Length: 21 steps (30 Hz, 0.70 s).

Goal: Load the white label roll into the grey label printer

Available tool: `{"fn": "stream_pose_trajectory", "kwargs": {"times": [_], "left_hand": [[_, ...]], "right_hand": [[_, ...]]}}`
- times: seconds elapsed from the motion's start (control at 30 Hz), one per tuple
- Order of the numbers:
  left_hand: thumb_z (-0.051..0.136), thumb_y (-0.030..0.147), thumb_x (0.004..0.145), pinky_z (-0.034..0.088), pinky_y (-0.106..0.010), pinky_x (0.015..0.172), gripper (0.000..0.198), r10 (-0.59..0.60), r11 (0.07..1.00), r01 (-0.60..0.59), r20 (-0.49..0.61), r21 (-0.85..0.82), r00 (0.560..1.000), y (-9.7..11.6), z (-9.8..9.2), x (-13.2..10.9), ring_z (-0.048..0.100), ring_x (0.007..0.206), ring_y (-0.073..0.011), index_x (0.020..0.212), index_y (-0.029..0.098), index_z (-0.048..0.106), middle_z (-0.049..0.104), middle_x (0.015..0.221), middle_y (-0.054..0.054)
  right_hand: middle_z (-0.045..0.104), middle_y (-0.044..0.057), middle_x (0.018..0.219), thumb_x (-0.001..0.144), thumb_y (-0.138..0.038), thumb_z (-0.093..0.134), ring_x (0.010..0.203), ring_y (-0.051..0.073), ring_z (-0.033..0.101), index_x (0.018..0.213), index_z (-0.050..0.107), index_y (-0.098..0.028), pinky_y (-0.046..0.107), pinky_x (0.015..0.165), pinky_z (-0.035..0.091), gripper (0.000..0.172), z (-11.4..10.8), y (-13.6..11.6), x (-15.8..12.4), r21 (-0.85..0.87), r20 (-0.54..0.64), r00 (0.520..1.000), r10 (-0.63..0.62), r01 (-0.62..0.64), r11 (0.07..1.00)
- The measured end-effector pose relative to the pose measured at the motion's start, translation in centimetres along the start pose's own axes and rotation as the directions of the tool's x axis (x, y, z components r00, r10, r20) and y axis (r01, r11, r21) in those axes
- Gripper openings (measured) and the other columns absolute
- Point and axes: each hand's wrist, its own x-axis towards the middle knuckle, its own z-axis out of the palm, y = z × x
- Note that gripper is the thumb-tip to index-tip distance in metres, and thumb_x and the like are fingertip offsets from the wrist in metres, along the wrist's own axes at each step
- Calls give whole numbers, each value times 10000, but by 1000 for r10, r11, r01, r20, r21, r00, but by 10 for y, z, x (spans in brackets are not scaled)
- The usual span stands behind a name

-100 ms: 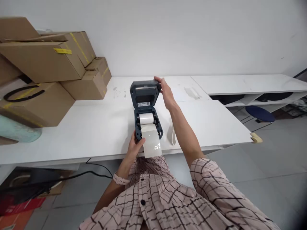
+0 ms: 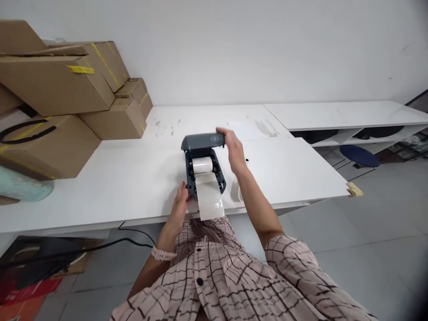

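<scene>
A dark grey label printer [image 2: 218,171] lies on the white table in front of me, its lid [image 2: 200,141] partly lowered. Inside sits a white label roll [image 2: 202,165]. A strip of label backing [image 2: 210,198] runs from it over the printer's front and past the table edge. My right hand [image 2: 234,149] grips the right side of the lid, fingers on top. Beside the printer's front left corner is my left hand [image 2: 179,201], fingers stretched out, holding nothing; whether it touches the casing is hard to tell.
Cardboard boxes [image 2: 113,118] are stacked at the left, near a pale green cylinder [image 2: 25,185]. A curled white strip [image 2: 240,193] lies right of the printer. A black cable [image 2: 127,240] hangs below the table edge [image 2: 83,227]. A blue stool [image 2: 359,155] stands at the right.
The lid has swung down toward the label roll, with my right hand moving along with it. My left thumb has come off the printer's front, and that hand has shifted slightly left.
</scene>
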Motion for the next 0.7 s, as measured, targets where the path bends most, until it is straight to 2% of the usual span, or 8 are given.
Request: {"fn": "stream_pose_trajectory", "kwargs": {"times": [0.07, 0.13, 0.2, 0.27, 0.33, 0.43, 0.53, 0.7], "left_hand": [[517, 744, 882, 329, -472, 1241, 871, -13, 1000, 13, -39, 7, 999, 8, -3, 0, 294, 1563, -301, 1608, 317, 293, 269, 1709, -95], [522, 736, 886, 295, -471, 1258, 871, 13, 999, -10, -84, 41, 996, 20, 1, 2, 227, 1586, -293, 1611, 314, 287, 234, 1721, -86], [585, 711, 866, 286, -467, 1264, 897, 43, 997, -34, -131, 73, 990, 30, 11, 7, 193, 1594, -303, 1608, 296, 297, 211, 1727, -88], [675, 670, 828, 308, -454, 1258, 935, 33, 996, -19, -155, 86, 987, 37, 22, 13, 197, 1592, -319, 1599, 286, 312, 211, 1727, -88], [729, 625, 803, 361, -454, 1233, 913, -8, 998, 17, -135, 65, 991, 38, 30, 18, 290, 1560, -338, 1567, 273, 375, 323, 1686, -101], [744, 573, 802, 454, -473, 1159, 775, -44, 999, 45, -59, 18, 997, 32, 35, 21, 500, 1427, -351, 1460, 239, 510, 555, 1524, -129], [755, 543, 793, 478, -476, 1122, 720, -20, 1000, 21, -50, 12, 999, 25, 32, 22, 579, 1341, -339, 1393, 202, 551, 617, 1450, -144], [750, 545, 783, 474, -462, 1107, 703, 46, 998, -42, -89, 52, 995, 19, 31, 23, 578, 1330, -338, 1345, 164, 569, 611, 1444, -166]], "right_hand": [[687, 37, 1259, 973, -618, 500, 1281, 267, 585, 1165, 711, -329, 471, 1165, 417, 407, 2, 3, -47, -34, -44, 998, 34, -36, 999], [686, 49, 1246, 928, -543, 609, 1268, 273, 592, 1141, 716, -313, 490, 1165, 422, 331, 7, 16, -80, -17, -71, 990, 118, -120, 993], [626, 65, 1390, 863, -510, 692, 1355, 289, 539, 1280, 650, -306, 516, 1194, 392, 466, 12, 32, -99, 77, -88, 965, 247, -240, 968], [487, 77, 1568, 790, -516, 751, 1467, 304, 435, 1462, 496, -306, 532, 1221, 359, 749, 16, 47, -107, 214, -70, 914, 401, -379, 901], [411, 84, 1633, 750, -548, 768, 1498, 315, 402, 1557, 358, -294, 540, 1221, 364, 941, 19, 56, -111, 342, 16, 846, 533, -506, 792], [494, 86, 1582, 756, -586, 755, 1436, 313, 497, 1575, 328, -266, 531, 1214, 392, 978, 19, 60, -115, 439, 156, 767, 622, -618, 652], [533, 71, 1555, 749, -592, 770, 1436, 304, 502, 1552, 379, -259, 509, 1239, 364, 953, 17, 58, -118, 447, 178, 754, 633, -635, 630], [546, 85, 1538, 755, -605, 757, 1430, 318, 504, 1530, 422, -244, 511, 1226, 382, 918, 16, 59, -119, 423, 158, 777, 609, -611, 669]]}}
